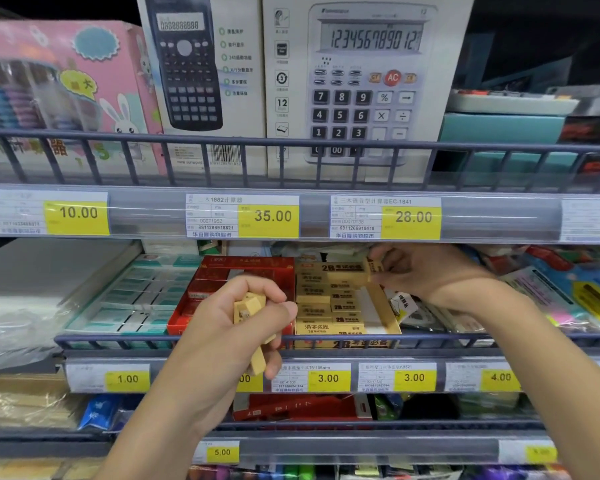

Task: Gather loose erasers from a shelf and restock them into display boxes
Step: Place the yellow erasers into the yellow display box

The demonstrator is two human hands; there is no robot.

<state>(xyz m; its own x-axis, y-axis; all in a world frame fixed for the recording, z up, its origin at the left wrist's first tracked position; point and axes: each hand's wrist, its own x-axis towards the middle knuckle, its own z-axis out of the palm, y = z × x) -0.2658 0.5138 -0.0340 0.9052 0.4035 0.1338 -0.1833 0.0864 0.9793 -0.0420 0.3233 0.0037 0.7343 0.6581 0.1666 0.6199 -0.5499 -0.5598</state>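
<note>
Shelving fills the frame in tiers, each edged with a grey wire rail (326, 339) and a strip of yellow price tags (328, 378). At the upper left stands a pink box with a rabbit (84, 88); right of it, in the upper middle, are two calculator boxes (368, 81). On the middle tier, left of centre, sits a teal display box (142, 299) of wrapped erasers, then a red display box (246, 271), then a yellow display box (385, 306) partly filled with rows of yellow erasers (317, 315).

In the lower middle of the frame the left hand (236, 323) is raised in front of the red box, its fingers curled round a handful of loose yellow erasers (248, 306); one pokes out below the palm.

Right of centre, the right hand (430, 271) reaches over the back of the yellow box and pinches a single yellow eraser (350, 277) between thumb and fingertips, just above the rows already inside.

At the far right lie assorted packets (568, 299), blurred.
</note>
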